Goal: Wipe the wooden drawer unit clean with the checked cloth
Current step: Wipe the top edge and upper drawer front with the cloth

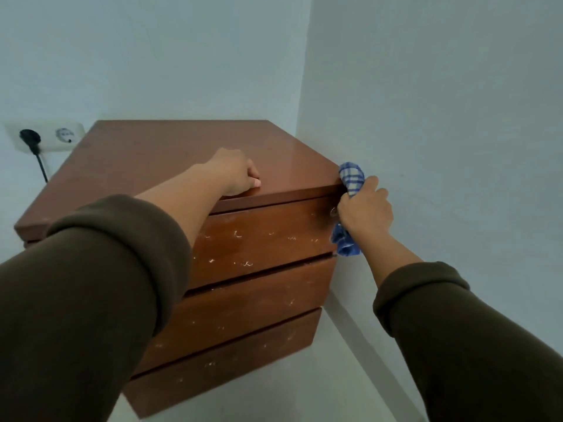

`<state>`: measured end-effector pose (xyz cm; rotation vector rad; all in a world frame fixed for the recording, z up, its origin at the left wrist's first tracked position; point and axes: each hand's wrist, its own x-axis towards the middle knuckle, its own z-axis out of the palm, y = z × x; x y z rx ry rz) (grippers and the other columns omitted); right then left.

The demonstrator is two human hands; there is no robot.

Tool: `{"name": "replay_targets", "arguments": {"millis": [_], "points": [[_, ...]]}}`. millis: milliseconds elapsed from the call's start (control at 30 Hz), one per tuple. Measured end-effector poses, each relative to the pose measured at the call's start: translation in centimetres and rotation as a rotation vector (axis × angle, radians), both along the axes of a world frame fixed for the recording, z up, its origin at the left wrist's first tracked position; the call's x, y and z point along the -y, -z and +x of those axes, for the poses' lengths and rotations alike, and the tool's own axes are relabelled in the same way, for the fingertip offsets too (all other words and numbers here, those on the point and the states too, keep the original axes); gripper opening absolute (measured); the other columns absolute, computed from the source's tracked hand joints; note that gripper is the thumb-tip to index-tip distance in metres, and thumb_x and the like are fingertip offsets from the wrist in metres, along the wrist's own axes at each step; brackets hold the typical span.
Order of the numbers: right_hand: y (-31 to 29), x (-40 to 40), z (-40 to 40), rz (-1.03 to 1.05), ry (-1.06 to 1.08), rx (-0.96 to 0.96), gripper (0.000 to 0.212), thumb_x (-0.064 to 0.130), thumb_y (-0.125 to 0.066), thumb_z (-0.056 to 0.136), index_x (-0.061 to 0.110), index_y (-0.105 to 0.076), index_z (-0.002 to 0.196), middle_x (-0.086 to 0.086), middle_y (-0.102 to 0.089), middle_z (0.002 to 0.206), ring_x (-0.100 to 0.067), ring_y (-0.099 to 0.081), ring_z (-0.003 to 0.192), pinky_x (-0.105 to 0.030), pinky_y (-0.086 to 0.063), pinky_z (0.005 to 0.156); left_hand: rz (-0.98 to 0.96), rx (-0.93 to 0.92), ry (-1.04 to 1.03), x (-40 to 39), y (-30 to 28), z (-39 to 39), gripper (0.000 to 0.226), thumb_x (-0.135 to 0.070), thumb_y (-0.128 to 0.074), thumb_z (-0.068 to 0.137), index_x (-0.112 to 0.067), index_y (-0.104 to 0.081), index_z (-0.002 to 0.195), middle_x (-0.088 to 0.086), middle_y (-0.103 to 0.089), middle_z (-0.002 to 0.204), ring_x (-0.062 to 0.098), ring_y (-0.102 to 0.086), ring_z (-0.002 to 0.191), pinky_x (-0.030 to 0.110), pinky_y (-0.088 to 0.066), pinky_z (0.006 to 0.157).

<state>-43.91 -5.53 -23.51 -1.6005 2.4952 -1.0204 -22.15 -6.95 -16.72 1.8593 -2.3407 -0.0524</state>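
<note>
Pale walls; glossy wooden drawer unit (158, 147), right hand (365, 213) gripping bunched checked cloth (352, 178).

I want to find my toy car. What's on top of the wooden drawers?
Only the left hand rests on top of the wooden drawer unit, near its front edge. The right hand holds the checked cloth at the corner. No toy car shows; the sleeve hides the near left part.

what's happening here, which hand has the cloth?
A person is wiping a wooden drawer unit. The right hand grips the checked cloth bunched against the unit's top right front corner, next to the wall. The left hand rests on the top near the front edge, fingers curled. The drawer fronts show pale flecks, not yet wiped.
</note>
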Motion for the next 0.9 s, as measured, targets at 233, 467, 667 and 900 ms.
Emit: {"name": "replay_targets", "arguments": {"millis": [233, 467, 667, 900], "points": [[-0.1, -0.5, 1.7, 0.058, -0.128, -0.341, 0.054, 0.007, -0.052, 0.087, 0.009, -0.036, 0.138, -0.017, -0.051, 0.132, -0.034, -0.05, 0.118, -0.04, -0.045, 0.09, 0.004, -0.029, -0.001, -2.3, 0.1, 5.3, 0.035, -0.029, -0.049, 0.097, -0.021, -0.057, 0.131, 0.003, -0.052, 0.14, 0.024, -0.044, 0.13, 0.033, -0.033, 0.108], [0.7, -2.9, 7.4, -0.031, -0.287, -0.412, 0.04, 0.006, -0.048, 0.091, 0.008, -0.041, 0.131, -0.015, -0.051, 0.131, -0.034, -0.05, 0.115, -0.041, -0.047, 0.08, 0.038, -0.039, 0.004, -4.8, 0.4, 9.8, 0.036, -0.031, -0.047, 0.098, -0.025, -0.054, 0.133, 0.001, -0.05, 0.142, 0.024, -0.044, 0.13, 0.033, -0.033, 0.106], [0.1, -5.5, 13.0, -0.045, -0.375, -0.54, 0.036, 0.007, -0.041, 0.095, 0.008, -0.04, 0.131, -0.013, -0.052, 0.129, -0.032, -0.05, 0.116, -0.039, -0.047, 0.078, 0.044, -0.063, -0.064, -8.5, 0.1, 14.8, 0.035, -0.032, -0.052, 0.095, -0.024, -0.058, 0.129, 0.003, -0.054, 0.137, 0.024, -0.047, 0.126, 0.033, -0.035, 0.105], [-0.3, -8.5, 20.1, -0.058, -0.476, -0.636, 0.033, 0.01, -0.038, 0.098, 0.009, -0.04, 0.131, -0.013, -0.052, 0.131, -0.034, -0.051, 0.114, -0.038, -0.049, 0.076, -0.037, -0.228, -0.21, -12.5, 1.1, 20.0, 0.029, -0.022, -0.052, 0.096, -0.023, -0.062, 0.124, 0.003, -0.057, 0.133, 0.022, -0.049, 0.125, 0.028, -0.035, 0.103]]}}
